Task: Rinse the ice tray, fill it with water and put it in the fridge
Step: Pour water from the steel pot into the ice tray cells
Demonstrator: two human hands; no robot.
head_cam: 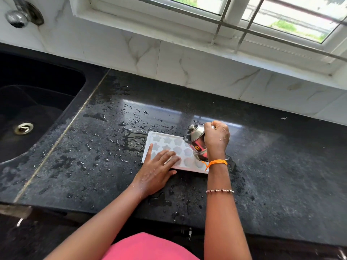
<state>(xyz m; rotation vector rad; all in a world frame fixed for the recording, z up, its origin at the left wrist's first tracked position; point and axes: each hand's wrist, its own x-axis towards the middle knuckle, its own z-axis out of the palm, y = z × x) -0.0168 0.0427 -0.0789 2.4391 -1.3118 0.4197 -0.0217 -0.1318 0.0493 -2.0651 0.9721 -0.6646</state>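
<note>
— Where's the ice tray (170, 147)?
— Flat on the wet black countertop (281, 166), left hand (155, 172) pressing it with straight fingers.
— The right hand (216, 139)?
— Raised, gripping a tilted steel jug (196, 142) over the tray.

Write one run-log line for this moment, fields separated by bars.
step: filling | left hand: flat on ice tray | right hand: tilts steel jug over tray | counter: wet

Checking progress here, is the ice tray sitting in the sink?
No, the ice tray lies on the wet counter, right of the sink.
</note>
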